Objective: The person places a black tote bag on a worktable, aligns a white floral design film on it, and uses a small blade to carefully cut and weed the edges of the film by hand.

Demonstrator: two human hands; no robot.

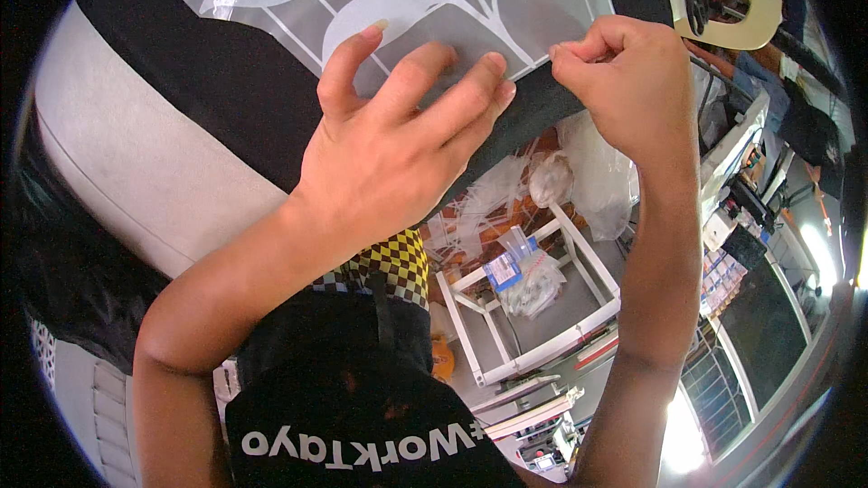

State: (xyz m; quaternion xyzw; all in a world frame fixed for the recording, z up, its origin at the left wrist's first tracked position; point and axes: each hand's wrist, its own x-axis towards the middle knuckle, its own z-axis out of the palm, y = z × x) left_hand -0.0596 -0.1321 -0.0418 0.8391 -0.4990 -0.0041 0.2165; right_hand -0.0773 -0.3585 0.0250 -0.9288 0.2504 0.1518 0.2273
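Note:
A sheet of clear-looking film with white leaf and stem shapes and straight white lines lies on a black surface. My left hand rests over its near edge, fingers spread, the fingertips on or just above the film. At the sheet's near right corner is my right hand, closed with thumb and forefinger pinched together right by the edge. Whatever sits in that pinch is too small or hidden to make out.
Below the black surface, clear plastic strips lie heaped on the floor. A white frame stand holds a blue-labelled plastic packet. A pale chair-like piece with black-handled scissors is at the upper right. A light padded surface is at left.

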